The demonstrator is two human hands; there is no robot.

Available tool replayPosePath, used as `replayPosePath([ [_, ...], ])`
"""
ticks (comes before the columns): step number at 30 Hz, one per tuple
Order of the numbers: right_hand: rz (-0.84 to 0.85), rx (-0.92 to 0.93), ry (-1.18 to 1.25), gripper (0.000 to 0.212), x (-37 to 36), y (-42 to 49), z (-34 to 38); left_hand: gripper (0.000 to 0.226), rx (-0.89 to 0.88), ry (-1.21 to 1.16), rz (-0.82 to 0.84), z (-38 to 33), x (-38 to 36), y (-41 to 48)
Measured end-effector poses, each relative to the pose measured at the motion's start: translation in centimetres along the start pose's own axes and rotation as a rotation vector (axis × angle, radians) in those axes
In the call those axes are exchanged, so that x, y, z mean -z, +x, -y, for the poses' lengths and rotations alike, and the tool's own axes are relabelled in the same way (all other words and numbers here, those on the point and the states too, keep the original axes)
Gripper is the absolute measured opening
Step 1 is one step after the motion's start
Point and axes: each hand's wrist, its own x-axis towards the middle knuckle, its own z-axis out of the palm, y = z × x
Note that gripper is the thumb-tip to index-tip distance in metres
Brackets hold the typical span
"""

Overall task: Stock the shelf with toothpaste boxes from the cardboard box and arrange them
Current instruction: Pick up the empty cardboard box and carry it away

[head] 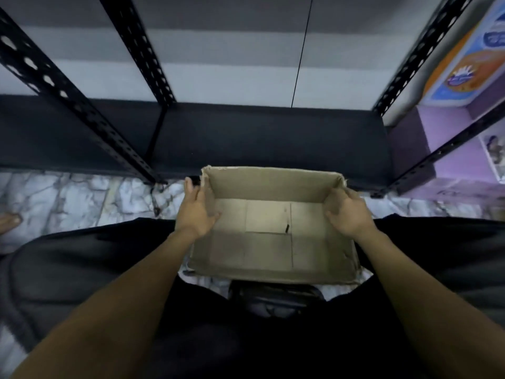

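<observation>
Down between the person's knees, over dark clothing, both bare forearms reach forward to the cardboard box point(270, 184). The left hand point(198, 212) clasps the left wall, thumb inside and fingers laid along the outside. The right hand point(347, 213) clasps the right wall the same way, so the box is held between them, low over the marbled floor point(82, 195) and just in front of the rack. I cannot tell whether it rests on anything.

Its inside is bare: only the folded bottom flaps and a small dark mark show, no toothpaste boxes. Beyond it the black bottom shelf point(246, 138) holds nothing either, framed by perforated black uprights point(68, 97) against a striped grey wall. Off to the right is a brightly printed pack point(461, 64), too blurred to name.

Judging by this, the unloading looks finished. No stocked or arranged boxes show on this level, so that part stays unconfirmed.
</observation>
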Motion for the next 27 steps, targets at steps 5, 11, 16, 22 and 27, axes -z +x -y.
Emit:
replayPosePath([
  [5,0.072,-0.099,0.168,0.089,-3.8,-1.6,-4.8,0.087,0.178,-0.317,0.060,2.7,-3.7,-1.9],
  [11,0.113,-0.176,0.277,0.078,-4.6,-1.2,-5.6,0.104,-0.067,-0.485,-0.077,2.6,-2.6,-1.4],
  [16,0.014,-0.060,0.175,0.078,-2.7,-1.7,-3.8,0.090,-0.163,-0.373,-0.157,1.8,-1.1,-3.2],
  [22,-0.254,-0.052,0.146,0.054,4.8,-2.8,-0.4,0.049,0.175,-0.302,-0.293,0.5,4.6,-1.1],
  [27,-0.357,-0.084,0.147,0.047,12.4,-3.2,1.4,0.041,0.024,-0.120,-0.302,-4.9,13.3,1.2],
])
